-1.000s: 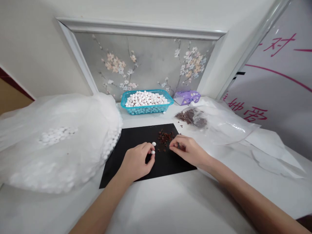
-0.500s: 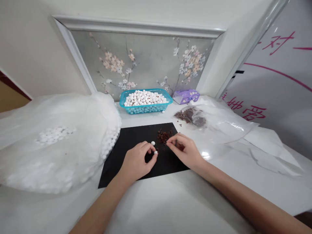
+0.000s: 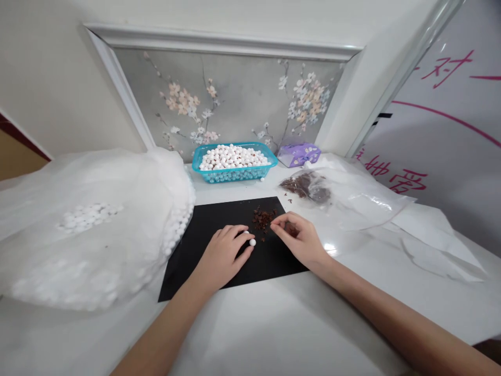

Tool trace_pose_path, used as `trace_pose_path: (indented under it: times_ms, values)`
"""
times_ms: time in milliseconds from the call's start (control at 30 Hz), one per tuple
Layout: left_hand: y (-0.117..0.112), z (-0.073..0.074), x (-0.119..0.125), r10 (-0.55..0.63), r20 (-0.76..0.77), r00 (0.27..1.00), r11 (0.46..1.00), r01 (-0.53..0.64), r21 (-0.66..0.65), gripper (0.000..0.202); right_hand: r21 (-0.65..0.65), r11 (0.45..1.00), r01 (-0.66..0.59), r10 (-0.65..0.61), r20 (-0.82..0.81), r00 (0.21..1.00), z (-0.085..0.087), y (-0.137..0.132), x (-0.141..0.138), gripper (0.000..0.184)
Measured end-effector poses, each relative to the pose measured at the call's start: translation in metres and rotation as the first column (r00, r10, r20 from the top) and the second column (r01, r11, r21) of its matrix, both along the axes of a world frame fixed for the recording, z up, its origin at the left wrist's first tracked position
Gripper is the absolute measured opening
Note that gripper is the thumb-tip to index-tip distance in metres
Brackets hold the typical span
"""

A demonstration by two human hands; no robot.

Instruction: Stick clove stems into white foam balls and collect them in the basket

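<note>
My left hand (image 3: 223, 257) rests on a black mat (image 3: 203, 230), its thumb and forefinger pinched on a small white ball (image 3: 252, 242); a second white ball peeks out behind the fingers. My right hand (image 3: 299, 238) lies just to the right, fingers curled and pinched at the edge of a small heap of dark red-brown bits (image 3: 264, 218) on the mat. What the right fingers hold is too small to make out.
A turquoise basket (image 3: 235, 175) full of white balls stands at the back. A large clear bag of white balls (image 3: 90, 230) fills the left. A clear bag with brown bits (image 3: 313, 189) and a purple box (image 3: 299, 154) lie at right, near white paper (image 3: 434, 235).
My left hand has slid forward and flattened with the white ball at its fingertips. My right hand has edged up closer to the brown heap. The camera shifted slightly.
</note>
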State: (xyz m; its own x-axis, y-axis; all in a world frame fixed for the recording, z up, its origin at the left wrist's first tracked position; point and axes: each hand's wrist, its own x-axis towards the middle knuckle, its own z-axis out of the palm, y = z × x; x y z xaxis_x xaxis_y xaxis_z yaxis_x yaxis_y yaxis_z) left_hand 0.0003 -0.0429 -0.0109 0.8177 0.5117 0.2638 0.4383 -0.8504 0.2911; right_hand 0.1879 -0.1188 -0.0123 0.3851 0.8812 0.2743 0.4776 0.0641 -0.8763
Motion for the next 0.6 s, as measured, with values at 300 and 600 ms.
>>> trace_pose_path:
  times_ms: [300,600]
  values:
    - [0.000,0.004,0.000,0.163,0.067,0.984,0.984,-0.157,-0.081,0.020,-0.091,0.989,0.119,-0.138,-0.243,0.960,0.005,0.002,0.005,0.027]
    - [0.001,0.009,-0.001,0.287,0.112,0.951,0.946,-0.263,-0.190,0.023,-0.101,0.975,0.199,-0.222,-0.366,0.904,-0.006,0.004,0.007,0.033]
